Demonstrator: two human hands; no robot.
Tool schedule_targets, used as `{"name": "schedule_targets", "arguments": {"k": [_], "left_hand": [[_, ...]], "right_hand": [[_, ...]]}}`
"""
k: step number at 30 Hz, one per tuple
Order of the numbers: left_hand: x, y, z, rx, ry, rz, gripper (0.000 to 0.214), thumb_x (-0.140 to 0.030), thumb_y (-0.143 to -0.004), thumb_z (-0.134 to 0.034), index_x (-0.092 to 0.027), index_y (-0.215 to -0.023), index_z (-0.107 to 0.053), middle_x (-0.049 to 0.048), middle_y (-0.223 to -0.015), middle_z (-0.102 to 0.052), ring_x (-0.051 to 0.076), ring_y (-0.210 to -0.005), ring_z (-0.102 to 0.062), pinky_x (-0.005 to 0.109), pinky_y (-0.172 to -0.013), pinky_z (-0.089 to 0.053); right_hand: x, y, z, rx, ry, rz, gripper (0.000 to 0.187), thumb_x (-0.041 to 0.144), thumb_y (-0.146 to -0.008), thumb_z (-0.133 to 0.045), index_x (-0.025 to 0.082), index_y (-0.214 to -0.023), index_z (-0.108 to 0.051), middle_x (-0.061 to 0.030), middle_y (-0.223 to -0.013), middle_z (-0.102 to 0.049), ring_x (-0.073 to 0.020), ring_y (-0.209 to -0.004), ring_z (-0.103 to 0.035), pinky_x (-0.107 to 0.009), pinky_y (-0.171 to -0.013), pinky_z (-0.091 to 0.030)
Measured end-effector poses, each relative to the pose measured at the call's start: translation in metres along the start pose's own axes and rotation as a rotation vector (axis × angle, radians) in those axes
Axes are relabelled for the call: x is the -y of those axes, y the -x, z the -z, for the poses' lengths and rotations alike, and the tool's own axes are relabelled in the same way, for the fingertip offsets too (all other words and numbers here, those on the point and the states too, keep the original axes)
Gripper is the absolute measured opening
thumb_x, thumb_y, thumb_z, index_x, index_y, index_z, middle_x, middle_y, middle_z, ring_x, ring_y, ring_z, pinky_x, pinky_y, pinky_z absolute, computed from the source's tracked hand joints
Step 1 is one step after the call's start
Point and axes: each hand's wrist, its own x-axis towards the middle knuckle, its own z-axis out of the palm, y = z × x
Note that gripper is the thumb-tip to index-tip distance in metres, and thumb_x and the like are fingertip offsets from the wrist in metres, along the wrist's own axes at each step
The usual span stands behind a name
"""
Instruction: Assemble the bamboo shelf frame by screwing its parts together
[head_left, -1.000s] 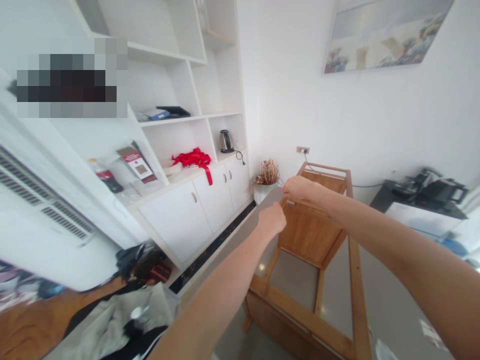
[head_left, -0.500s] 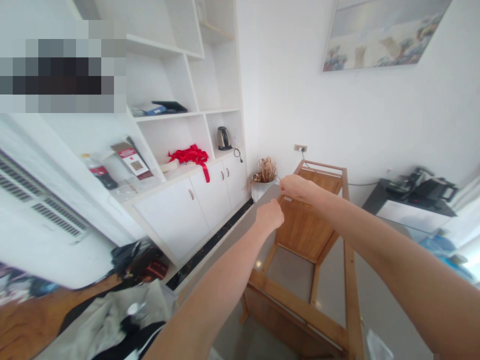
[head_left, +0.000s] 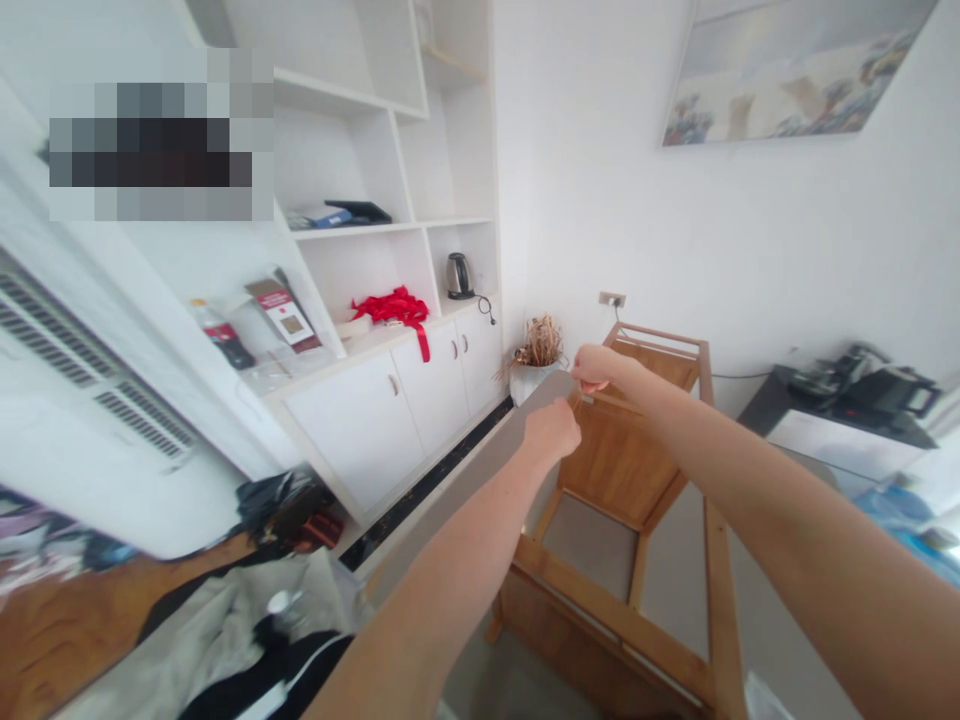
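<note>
A wooden furniture frame [head_left: 600,612] with slatted brown panels stands before me, the floor showing through its open top. My right hand [head_left: 601,367] is closed at its upper left edge, near a corner. Just nearer and lower, my left hand [head_left: 553,430] is also closed, its fingers curled. What either hand grips is hidden by the fingers. A smooth grey surface [head_left: 541,392], apparently a panel, runs along the left side of the frame beneath my left hand; my left forearm covers part of it.
White cabinets [head_left: 356,415] line the left, with red ribbon [head_left: 394,305] and a kettle [head_left: 459,275] on the counter. A potted dried plant [head_left: 536,355] stands in the corner. Clothes [head_left: 262,620] lie at lower left. A black-topped stand [head_left: 832,420] carries appliances at right.
The whole view has shifted slightly, so things appear a little farther right. Both hands stay closed at nearly the same place by the frame, the right one's fingers slightly more curled.
</note>
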Motion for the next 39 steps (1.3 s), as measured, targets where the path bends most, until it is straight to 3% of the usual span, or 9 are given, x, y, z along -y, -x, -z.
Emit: {"name": "schedule_targets", "arguments": {"k": [5,8,10,14,18,22,28,35,39], "left_hand": [[-0.001,0.001,-0.002,0.024,0.025,-0.011,0.036,-0.036,-0.087,-0.039,-0.013,-0.113,-0.047,0.0176,-0.106,-0.060,0.028,-0.100,-0.058,0.037,-0.080,-0.045],[-0.006,0.005,0.003,-0.084,-0.050,-0.050,0.037,-0.035,-0.086,-0.040,-0.012,-0.114,-0.047,0.0186,-0.117,-0.053,0.029,-0.108,-0.053,0.040,-0.086,-0.042],[-0.013,0.009,0.012,-0.150,-0.121,-0.077,0.037,-0.035,-0.084,-0.043,-0.013,-0.113,-0.048,0.0177,-0.122,-0.048,0.030,-0.113,-0.048,0.043,-0.090,-0.039],[-0.030,0.021,0.033,-0.123,-0.171,-0.176,0.036,-0.041,-0.084,-0.041,-0.016,-0.107,-0.054,0.0143,-0.118,-0.051,0.029,-0.108,-0.050,0.042,-0.088,-0.039],[-0.050,0.053,0.041,-0.055,-0.180,-0.312,0.033,-0.039,-0.084,-0.044,-0.016,-0.100,-0.060,0.0130,-0.112,-0.057,0.027,-0.105,-0.052,0.040,-0.088,-0.039],[-0.069,0.106,0.039,0.046,0.033,-0.509,0.030,-0.036,-0.084,-0.043,-0.017,-0.090,-0.065,0.0089,-0.099,-0.063,0.021,-0.094,-0.056,0.032,-0.084,-0.041],[-0.084,0.175,0.031,0.382,0.235,-0.531,0.031,-0.037,-0.084,-0.041,-0.019,-0.079,-0.066,0.0026,-0.075,-0.066,0.015,-0.066,-0.057,0.024,-0.057,-0.038],[-0.084,0.190,0.017,0.308,0.017,-0.496,0.049,-0.046,-0.088,-0.029,-0.020,-0.064,-0.063,0.0044,-0.069,-0.066,0.019,-0.064,-0.058,0.027,-0.057,-0.034],[-0.085,0.190,0.015,0.309,-0.025,-0.473,0.053,-0.049,-0.089,-0.026,-0.021,-0.063,-0.063,0.0051,-0.069,-0.066,0.021,-0.066,-0.060,0.028,-0.058,-0.036]], "right_hand": [[-0.017,0.051,-0.005,-0.006,-0.196,0.156,0.028,0.023,-0.082,-0.042,0.010,-0.083,-0.066,-0.0097,-0.081,-0.071,-0.0131,-0.063,-0.063,-0.019,-0.054,-0.044],[-0.036,0.099,-0.017,-0.026,-0.313,0.253,0.027,0.028,-0.082,-0.042,0.013,-0.073,-0.063,-0.0056,-0.069,-0.069,-0.0122,-0.057,-0.061,-0.020,-0.057,-0.044],[-0.049,0.133,-0.024,-0.030,-0.299,0.217,0.027,0.030,-0.082,-0.043,0.015,-0.070,-0.061,-0.0031,-0.063,-0.067,-0.0121,-0.054,-0.060,-0.021,-0.057,-0.043],[-0.068,0.197,-0.038,-0.022,-0.316,0.124,0.024,0.032,-0.084,-0.041,0.018,-0.073,-0.058,-0.0005,-0.067,-0.067,-0.0105,-0.049,-0.058,-0.021,-0.053,-0.041],[-0.064,0.252,-0.057,-0.015,-0.340,0.165,0.025,0.031,-0.088,-0.037,0.018,-0.078,-0.057,0.0001,-0.066,-0.065,-0.0095,-0.048,-0.056,-0.021,-0.050,-0.038],[-0.051,0.297,-0.080,-0.101,-0.284,0.299,0.023,0.027,-0.088,-0.039,0.021,-0.082,-0.061,-0.0011,-0.071,-0.066,-0.0128,-0.064,-0.059,-0.022,-0.057,-0.036],[-0.046,0.331,-0.109,-0.111,-0.320,0.313,0.022,0.024,-0.089,-0.040,0.021,-0.081,-0.060,0.0003,-0.068,-0.063,-0.0116,-0.061,-0.056,-0.022,-0.056,-0.033],[-0.036,0.346,-0.122,-0.191,-0.279,0.303,0.025,0.024,-0.089,-0.042,0.020,-0.070,-0.058,0.0005,-0.068,-0.062,-0.0116,-0.060,-0.054,-0.023,-0.056,-0.032],[-0.031,0.349,-0.123,-0.255,-0.288,0.342,0.023,0.021,-0.090,-0.040,0.020,-0.081,-0.060,-0.0014,-0.081,-0.064,-0.0133,-0.070,-0.057,-0.024,-0.060,-0.036]]}}
